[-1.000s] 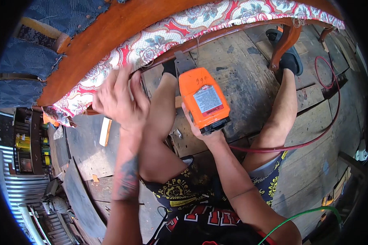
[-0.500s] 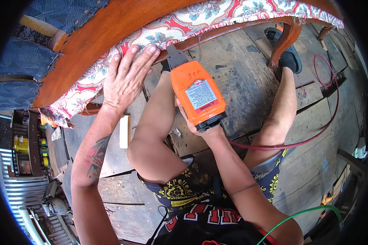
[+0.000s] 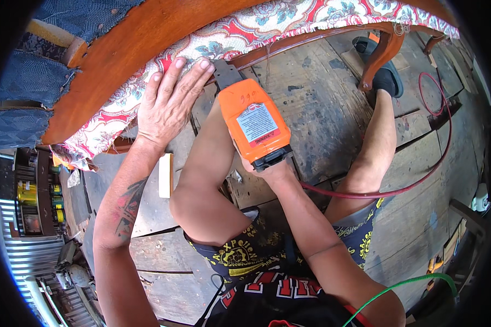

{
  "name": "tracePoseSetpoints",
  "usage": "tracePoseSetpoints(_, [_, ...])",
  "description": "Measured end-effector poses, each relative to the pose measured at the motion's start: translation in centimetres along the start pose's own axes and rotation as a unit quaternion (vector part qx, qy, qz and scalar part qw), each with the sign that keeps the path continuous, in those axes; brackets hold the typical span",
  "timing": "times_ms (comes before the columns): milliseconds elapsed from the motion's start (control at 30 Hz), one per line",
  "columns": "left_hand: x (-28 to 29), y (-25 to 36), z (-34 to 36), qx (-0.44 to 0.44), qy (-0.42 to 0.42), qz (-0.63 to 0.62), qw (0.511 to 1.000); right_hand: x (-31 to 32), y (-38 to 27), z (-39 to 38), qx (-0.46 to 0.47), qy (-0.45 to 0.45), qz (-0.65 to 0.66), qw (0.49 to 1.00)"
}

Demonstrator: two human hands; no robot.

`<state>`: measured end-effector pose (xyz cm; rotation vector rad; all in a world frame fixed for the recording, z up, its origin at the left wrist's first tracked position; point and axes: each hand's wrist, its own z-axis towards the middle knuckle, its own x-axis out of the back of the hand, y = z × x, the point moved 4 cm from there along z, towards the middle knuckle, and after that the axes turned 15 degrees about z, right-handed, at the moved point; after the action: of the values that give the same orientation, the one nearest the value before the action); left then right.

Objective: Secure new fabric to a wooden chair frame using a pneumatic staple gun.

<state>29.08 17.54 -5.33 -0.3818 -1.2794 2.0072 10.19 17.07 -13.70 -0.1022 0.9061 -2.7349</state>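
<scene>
Filling much of the view, a worn grey-brown plank floor (image 3: 431,212) lies beneath a curved brown wooden seat frame (image 3: 120,62). Red-and-white floral woven fabric (image 3: 289,22) follows the frame's lower edge. A boxy orange-and-black tool (image 3: 245,98) has its grey metal nose (image 3: 227,74) by the fabric's lower edge, contact unclear. The left hand (image 3: 169,106) lies flat on the fabric, fingers slightly spread; the right hand (image 3: 267,170) curls around the tool from beneath, its fingers mostly hidden. A pale rectangular wooden block (image 3: 165,175) lies on the floor's left side.

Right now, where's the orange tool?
In the head view, the orange tool is near the middle, in the right hand, its nose by the floral fabric and just right of the left hand.
</scene>
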Motion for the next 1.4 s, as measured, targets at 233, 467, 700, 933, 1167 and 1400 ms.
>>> tracePoseSetpoints(233, [0.2, -0.1, 0.2, 0.003, 0.011, -0.013, 1.000, -0.9, 0.3, -0.7, -0.057, -0.020, 0.001, 0.998])
tracePoseSetpoints(467, [0.1, -0.1, 0.1, 0.005, 0.024, -0.016, 1.000, -1.0, -0.5, 0.1, -0.023, 0.026, -0.017, 0.999])
tracePoseSetpoints(700, [0.1, 0.3, -0.2, -0.009, 0.000, -0.012, 1.000, -0.2, -0.3, -1.7, -0.050, 0.020, 0.046, 0.998])
tracePoseSetpoints(933, [1.1, -1.1, -1.6, 0.097, -0.017, -0.156, 0.983, 1.0, -0.6, -2.6, -0.067, 0.051, 0.118, 0.989])
tracePoseSetpoints(1167, [-0.1, 0.1, -2.4, 0.053, -0.046, -0.055, 0.996, -0.3, 0.0, -2.5, -0.080, -0.027, 0.041, 0.996])
tracePoseSetpoints(1400, [-0.5, 0.5, -3.2, 0.060, -0.030, -0.038, 0.997, -1.5, -0.9, -0.2, -0.044, -0.001, 0.069, 0.997])
